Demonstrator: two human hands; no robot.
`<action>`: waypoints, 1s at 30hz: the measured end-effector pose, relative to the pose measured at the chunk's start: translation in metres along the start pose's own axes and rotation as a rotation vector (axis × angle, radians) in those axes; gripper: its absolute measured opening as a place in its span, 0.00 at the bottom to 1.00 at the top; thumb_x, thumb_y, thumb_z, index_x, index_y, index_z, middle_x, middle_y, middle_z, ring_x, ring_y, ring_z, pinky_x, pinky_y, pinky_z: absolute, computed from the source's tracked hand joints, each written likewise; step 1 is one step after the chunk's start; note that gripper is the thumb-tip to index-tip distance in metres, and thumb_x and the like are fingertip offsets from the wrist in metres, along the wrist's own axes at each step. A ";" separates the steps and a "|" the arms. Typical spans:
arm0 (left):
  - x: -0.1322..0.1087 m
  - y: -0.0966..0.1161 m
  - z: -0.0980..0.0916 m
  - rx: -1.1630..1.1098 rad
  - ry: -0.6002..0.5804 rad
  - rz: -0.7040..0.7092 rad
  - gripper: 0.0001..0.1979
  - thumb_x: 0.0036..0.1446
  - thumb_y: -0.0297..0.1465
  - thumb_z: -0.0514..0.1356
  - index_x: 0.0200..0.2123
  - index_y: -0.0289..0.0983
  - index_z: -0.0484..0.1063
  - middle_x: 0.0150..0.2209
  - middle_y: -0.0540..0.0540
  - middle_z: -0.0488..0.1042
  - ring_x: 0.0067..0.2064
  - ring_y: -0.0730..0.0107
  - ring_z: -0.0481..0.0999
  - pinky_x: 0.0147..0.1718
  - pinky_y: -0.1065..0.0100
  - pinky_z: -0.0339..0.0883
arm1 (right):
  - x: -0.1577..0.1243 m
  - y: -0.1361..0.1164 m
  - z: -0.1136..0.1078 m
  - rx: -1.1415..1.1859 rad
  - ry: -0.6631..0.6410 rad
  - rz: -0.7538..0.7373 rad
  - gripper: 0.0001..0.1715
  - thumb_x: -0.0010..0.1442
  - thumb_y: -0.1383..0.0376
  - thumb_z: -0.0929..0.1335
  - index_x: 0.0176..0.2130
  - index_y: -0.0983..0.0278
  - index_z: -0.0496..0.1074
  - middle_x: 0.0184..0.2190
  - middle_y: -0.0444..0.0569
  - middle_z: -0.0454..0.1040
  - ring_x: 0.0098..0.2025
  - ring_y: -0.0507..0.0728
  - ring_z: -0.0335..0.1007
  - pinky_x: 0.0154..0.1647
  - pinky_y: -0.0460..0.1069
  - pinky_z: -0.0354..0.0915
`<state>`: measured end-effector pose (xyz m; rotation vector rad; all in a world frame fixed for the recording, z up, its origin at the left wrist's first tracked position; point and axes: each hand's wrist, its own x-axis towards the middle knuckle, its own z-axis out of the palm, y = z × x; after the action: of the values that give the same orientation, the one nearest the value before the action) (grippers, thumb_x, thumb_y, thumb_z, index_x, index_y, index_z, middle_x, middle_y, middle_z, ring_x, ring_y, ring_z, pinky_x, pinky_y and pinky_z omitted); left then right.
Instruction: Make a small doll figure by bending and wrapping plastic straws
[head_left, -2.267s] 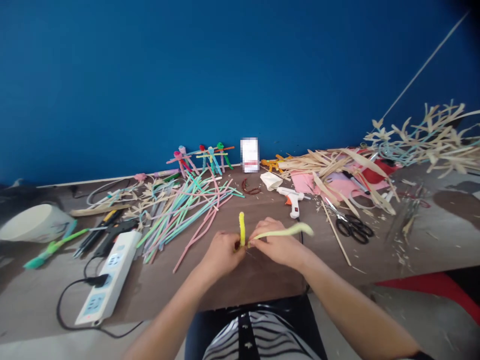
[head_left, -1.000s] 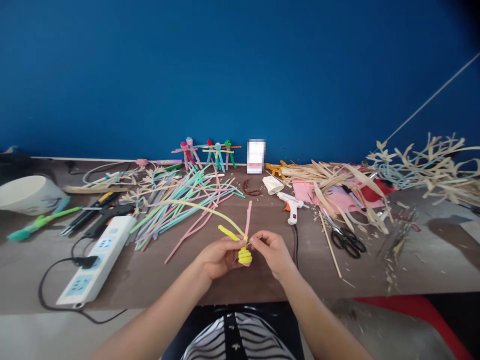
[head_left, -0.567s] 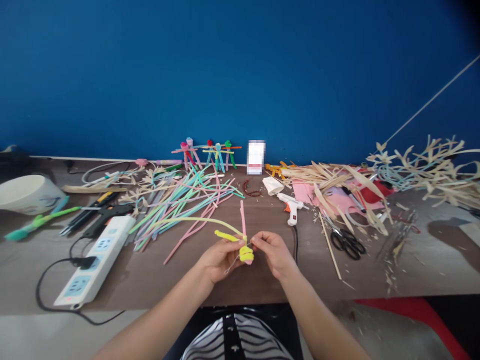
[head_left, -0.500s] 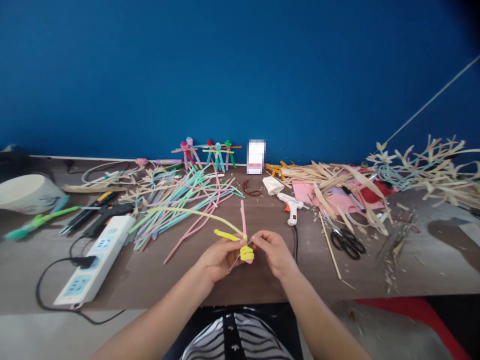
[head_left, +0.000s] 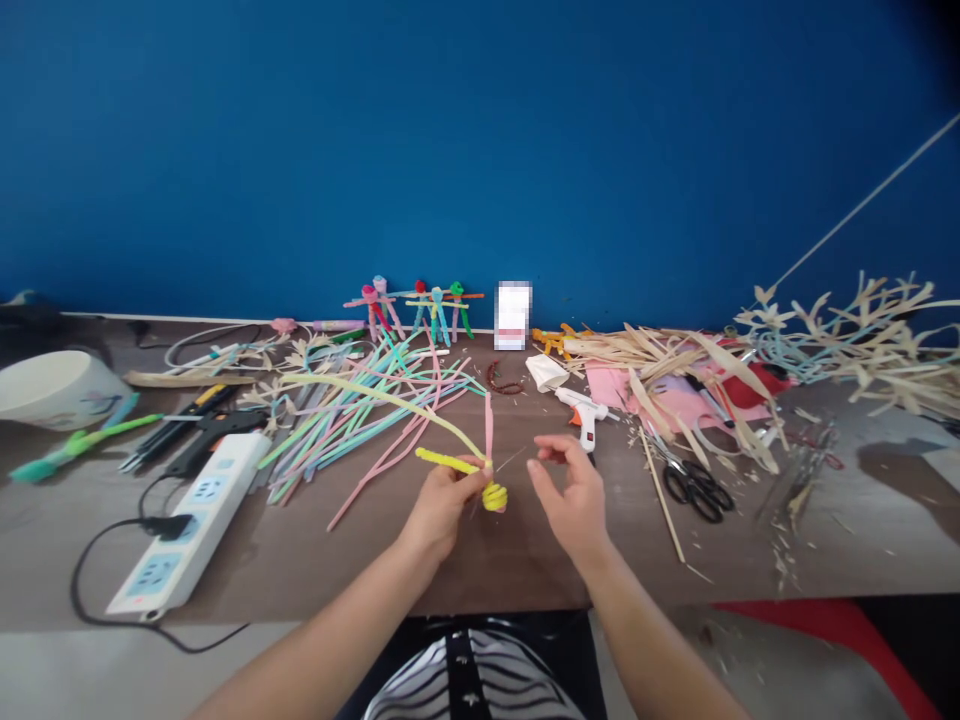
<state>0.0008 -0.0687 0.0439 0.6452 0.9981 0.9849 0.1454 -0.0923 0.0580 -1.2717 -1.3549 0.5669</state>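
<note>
My left hand (head_left: pixel 444 500) pinches a pipe-cleaner piece near the front middle of the table. Its lower end is a bright yellow coil (head_left: pixel 495 497) with a bit of pink showing below. From the pinch, a pink pipe cleaner (head_left: pixel 489 425) stands up, and a long pale yellow pipe cleaner (head_left: pixel 394 402) arcs off to the left. A bright yellow stub (head_left: pixel 448 461) also sticks out leftward. A thin wire (head_left: pixel 513 459) slants up to the right from the coil. Just right of it, my right hand (head_left: pixel 570 490) is open, thumb and fingers apart, holding nothing visible.
Loose pipe cleaners (head_left: pixel 367 400) lie left of centre, with small pipe-cleaner figures (head_left: pixel 437 310) behind. A power strip (head_left: pixel 191 525) and white bowl (head_left: pixel 60 385) are at left. A glue gun (head_left: pixel 585 415), scissors (head_left: pixel 697 487) and dried husk strips (head_left: pixel 660 355) lie at right.
My right hand has let go of the thin wire and moved right, its fingers spreading. The pale yellow pipe cleaner has swung upward, and my left hand has turned a little with the piece.
</note>
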 end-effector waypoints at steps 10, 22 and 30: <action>-0.001 0.004 -0.001 0.510 0.014 0.382 0.05 0.39 0.26 0.61 0.26 0.34 0.72 0.26 0.47 0.73 0.30 0.68 0.69 0.30 0.71 0.61 | 0.004 -0.026 0.015 -0.395 -0.266 -0.316 0.09 0.54 0.67 0.64 0.35 0.61 0.72 0.30 0.49 0.71 0.36 0.56 0.62 0.39 0.52 0.56; -0.001 0.006 -0.006 0.147 -0.010 0.139 0.10 0.40 0.30 0.64 0.27 0.32 0.71 0.21 0.50 0.69 0.24 0.74 0.67 0.25 0.72 0.62 | 0.002 -0.015 -0.005 -0.143 -0.392 0.057 0.11 0.53 0.69 0.63 0.34 0.61 0.74 0.27 0.47 0.70 0.31 0.53 0.65 0.33 0.46 0.60; -0.007 0.019 -0.007 0.232 -0.148 0.193 0.06 0.40 0.28 0.64 0.24 0.33 0.72 0.22 0.49 0.68 0.26 0.74 0.66 0.27 0.74 0.59 | 0.016 -0.020 -0.020 -0.127 -0.347 0.162 0.04 0.49 0.66 0.66 0.25 0.64 0.71 0.24 0.44 0.63 0.24 0.50 0.58 0.24 0.44 0.55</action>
<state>-0.0143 -0.0667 0.0590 1.0085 0.9386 0.9804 0.1605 -0.0902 0.0867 -1.4412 -1.6013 0.8559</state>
